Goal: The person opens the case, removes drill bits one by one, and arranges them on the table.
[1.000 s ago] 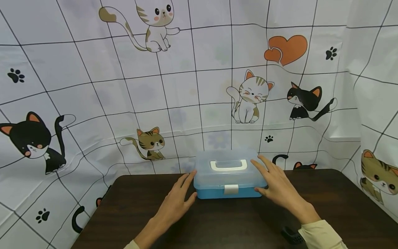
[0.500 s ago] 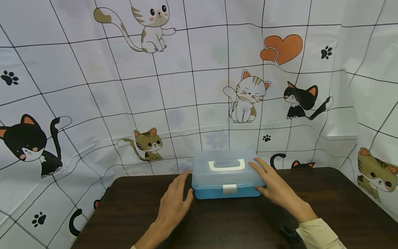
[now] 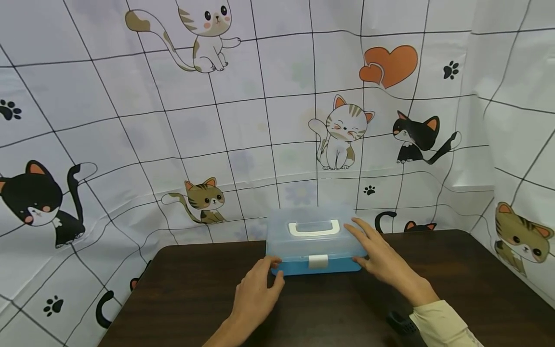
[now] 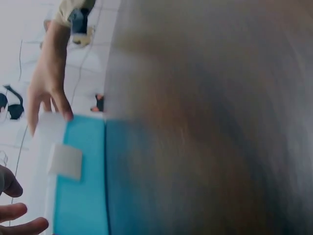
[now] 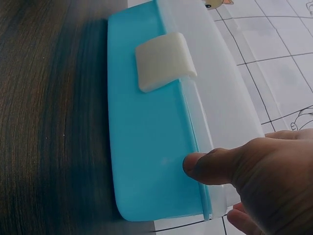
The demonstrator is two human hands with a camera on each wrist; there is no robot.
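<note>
A storage box (image 3: 299, 248) with a light blue base, a cloudy see-through lid and a white carry handle (image 3: 315, 233) stands at the table's far edge. Its white latch (image 3: 318, 261) lies flat over the front seam, and the lid is down. My right hand (image 3: 386, 258) holds the right end; in the right wrist view the thumb (image 5: 215, 166) presses the front near the seam, other fingers partly hidden behind the end. My left hand (image 3: 257, 294) is at the front left corner, fingers spread and slightly bent; in the left wrist view its fingertips (image 4: 29, 227) overlap the lid side.
The dark wooden table (image 3: 182, 294) carries the box. Behind it hangs a white sheet (image 3: 243, 115) with black grid lines and cartoon cats, close to the box's back. A black wrist device (image 3: 401, 323) sits at the right sleeve (image 3: 440, 323).
My left hand has moved from the box's left side down to its front left corner, its fingers bending more. My right hand stays at the right end. The view shifts slightly.
</note>
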